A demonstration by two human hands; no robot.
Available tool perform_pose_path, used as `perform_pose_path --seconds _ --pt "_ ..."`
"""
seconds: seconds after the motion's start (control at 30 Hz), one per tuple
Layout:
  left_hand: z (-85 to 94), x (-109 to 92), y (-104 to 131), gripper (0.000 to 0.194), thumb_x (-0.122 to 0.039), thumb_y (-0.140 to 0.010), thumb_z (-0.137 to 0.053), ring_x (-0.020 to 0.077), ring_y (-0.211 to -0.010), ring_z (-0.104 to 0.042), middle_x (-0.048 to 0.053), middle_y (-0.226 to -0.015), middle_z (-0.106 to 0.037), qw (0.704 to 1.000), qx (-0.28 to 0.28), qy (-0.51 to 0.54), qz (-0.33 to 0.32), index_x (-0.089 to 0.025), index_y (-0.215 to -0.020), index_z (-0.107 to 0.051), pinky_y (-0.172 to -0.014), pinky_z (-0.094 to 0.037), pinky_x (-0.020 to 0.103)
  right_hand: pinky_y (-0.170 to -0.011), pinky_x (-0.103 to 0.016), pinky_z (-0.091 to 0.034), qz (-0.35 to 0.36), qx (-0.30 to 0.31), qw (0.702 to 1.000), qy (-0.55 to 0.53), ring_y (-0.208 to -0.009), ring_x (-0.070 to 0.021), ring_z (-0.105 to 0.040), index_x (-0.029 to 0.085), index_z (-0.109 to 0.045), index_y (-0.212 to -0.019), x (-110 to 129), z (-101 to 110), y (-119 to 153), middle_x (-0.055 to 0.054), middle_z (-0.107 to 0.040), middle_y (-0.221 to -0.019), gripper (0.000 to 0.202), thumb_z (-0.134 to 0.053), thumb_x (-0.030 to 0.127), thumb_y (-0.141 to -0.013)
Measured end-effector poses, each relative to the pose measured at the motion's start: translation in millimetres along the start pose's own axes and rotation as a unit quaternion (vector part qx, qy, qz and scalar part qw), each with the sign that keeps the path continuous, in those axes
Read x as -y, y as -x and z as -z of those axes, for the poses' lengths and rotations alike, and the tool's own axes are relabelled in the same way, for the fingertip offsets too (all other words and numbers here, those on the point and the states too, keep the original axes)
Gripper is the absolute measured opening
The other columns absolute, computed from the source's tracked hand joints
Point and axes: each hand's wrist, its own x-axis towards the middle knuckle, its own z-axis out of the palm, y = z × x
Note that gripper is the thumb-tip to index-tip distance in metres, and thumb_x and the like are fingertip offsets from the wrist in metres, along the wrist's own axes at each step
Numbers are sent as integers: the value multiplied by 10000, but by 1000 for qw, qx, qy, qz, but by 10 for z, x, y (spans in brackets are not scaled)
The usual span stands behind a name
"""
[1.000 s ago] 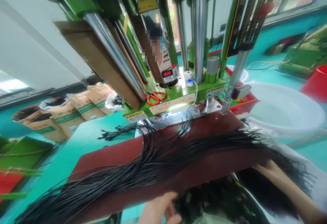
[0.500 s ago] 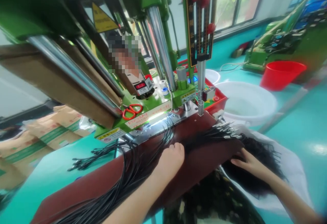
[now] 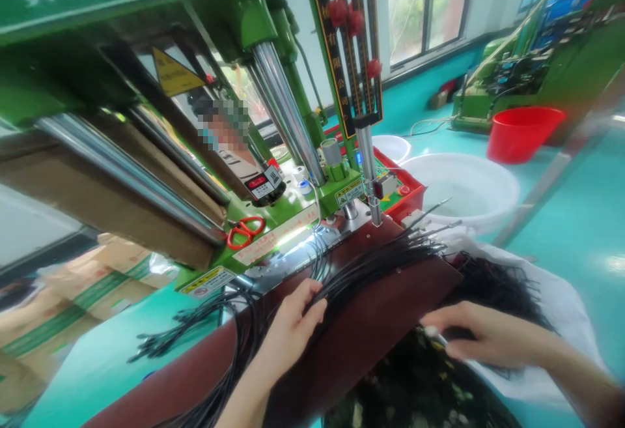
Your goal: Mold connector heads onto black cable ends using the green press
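My left hand (image 3: pixel 290 324) is curled over a bundle of black cables (image 3: pixel 361 265), its thumb and index finger on either side of some strands. The cables run across a reddish-brown board (image 3: pixel 385 324), and thin strands rise from my left hand to the lit metal mould (image 3: pixel 293 249) of a green press. Off the board's right edge, my right hand (image 3: pixel 493 337) pinches a small item with a pale, metallic-looking end; blur hides its kind. Behind that hand, a dark heap of cables (image 3: pixel 502 285) lies on white sheeting (image 3: pixel 566 324).
Red-handled scissors (image 3: pixel 245 232) lie on the press's green lower plate. A red control box (image 3: pixel 407 193) stands beside it, with a white tub (image 3: pixel 463 187) and red bucket (image 3: pixel 522 133) behind. Cartons (image 3: pixel 88 291) sit at left. A person is partly visible behind the press.
My right hand has come left from the cable heap to the board's edge, now pinching a small item. My left hand has shifted slightly left, its thumb spreading. Several cable ends at right have lifted.
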Motion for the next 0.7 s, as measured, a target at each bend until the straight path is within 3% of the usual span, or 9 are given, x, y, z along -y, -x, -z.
perform_pose_path --seconds 0.07,0.1,0.13,0.2,0.27,0.33,0.4,0.57,0.7 --pt "-71 16 16 211 -358 -788 -461 97 -517 -473 -36 -600 -511 1000 -15 11 7 -187 -901 -513 -506 -385 208 -893 -388 -398 52 49 982 -172 -1045 -251 -526 266 -530 -1192 164 -139 -162 -81 -592 -1124 423 -592 340 -780" --pt "-130 24 23 217 -356 -785 -463 107 -540 -485 -28 -612 -524 1000 -20 3 7 -188 -912 -516 -521 -391 214 -921 -412 -367 77 51 958 -272 -1084 -249 -496 291 -454 -1253 222 -203 -272 -76 -558 -1175 510 -607 361 -772" --pt "-205 34 32 215 -350 -787 -459 116 -569 -500 -17 -638 -543 1000 -23 -10 6 -190 -918 -519 -544 -400 223 -940 -429 -343 111 21 923 -367 -1112 -252 -471 307 -455 -1244 267 -255 -392 -65 -533 -1208 542 -637 391 -741" --pt "-391 64 58 194 -316 -802 -432 137 -637 -531 10 -703 -581 998 -16 -52 -8 -193 -921 -524 -601 -417 244 -959 -441 -319 130 -84 849 -505 -1107 -243 -474 289 -549 -1143 339 -310 -615 -57 -541 -1198 385 -580 414 -780" --pt "-588 108 91 186 -265 -819 -393 156 -675 -558 35 -746 -607 994 19 -105 -34 -191 -927 -526 -633 -426 260 -971 -434 -308 133 -158 804 -557 -1052 -233 -519 242 -606 -1056 401 -304 -761 -69 -598 -1112 269 -532 354 -824" --pt "-747 147 111 210 -224 -825 -365 176 -699 -587 60 -789 -628 984 56 -154 -66 -187 -959 -522 -641 -441 275 -944 -447 -334 138 -172 802 -555 -957 -236 -571 199 -626 -1006 457 -269 -806 -81 -653 -968 220 -520 292 -838" --pt "-840 158 94 245 -207 -831 -352 190 -761 -606 80 -883 -635 976 53 -190 -98 -190 -1026 -501 -673 -459 289 -882 -460 -381 138 -169 817 -534 -864 -240 -603 179 -635 -959 494 -237 -784 -76 -670 -843 190 -523 276 -840" --pt "-878 31 -106 234 -187 -845 -320 190 -728 -607 100 -870 -605 944 -53 -289 -153 -157 -996 -497 -630 -487 303 -844 -429 -412 114 -228 824 -506 -816 -224 -617 190 -641 -884 497 -213 -729 -37 -662 -828 150 -576 303 -811" --pt "-815 -63 -206 187 -173 -836 -338 203 -756 -578 97 -822 -587 930 -136 -287 -186 -167 -871 -522 -663 -481 343 -841 -409 -416 125 -225 838 -481 -865 -218 -605 196 -607 -1005 444 -158 -762 -57 -661 -880 256 -573 353 -805"
